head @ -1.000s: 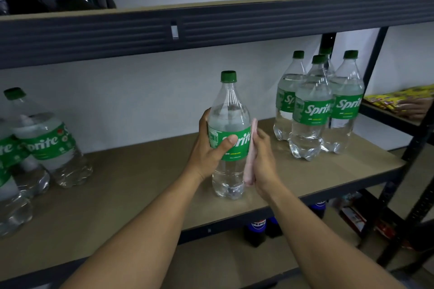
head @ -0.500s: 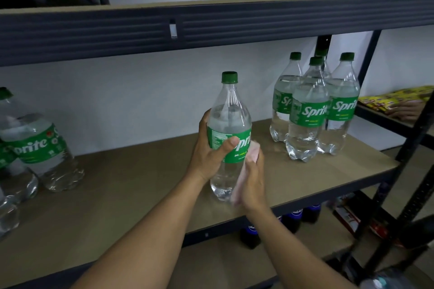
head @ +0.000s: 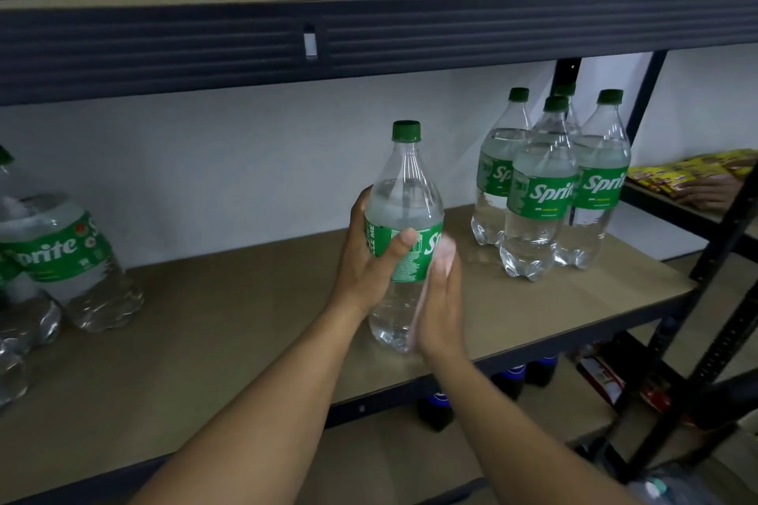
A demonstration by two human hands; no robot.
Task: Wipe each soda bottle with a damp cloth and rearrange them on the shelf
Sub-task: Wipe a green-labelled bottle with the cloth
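A clear Sprite bottle [head: 404, 193] with a green cap and green label stands upright near the front edge of the shelf board [head: 229, 324]. My left hand [head: 371, 258] grips it around the label, thumb across the front. My right hand [head: 441, 307] presses a pale pink cloth [head: 445, 254] flat against the bottle's right side, fingers straight. The cloth is blurred and mostly hidden behind my palm. Several more Sprite bottles [head: 545, 184] stand grouped at the right end of the shelf. Other Sprite bottles [head: 61, 254] stand at the left edge.
A dark metal shelf beam [head: 369, 41] runs overhead. Black uprights [head: 730, 258] stand at the right. Dark blue-capped bottles [head: 439, 406] sit on the shelf below. Yellow snack packets [head: 689, 172] lie on a neighbouring shelf at the right, with another person's hand [head: 709, 193] on them.
My right hand has slid the cloth down the bottle's right side. The bottle has turned in my left hand, so less of the Sprite name shows. The view shifted slightly right.
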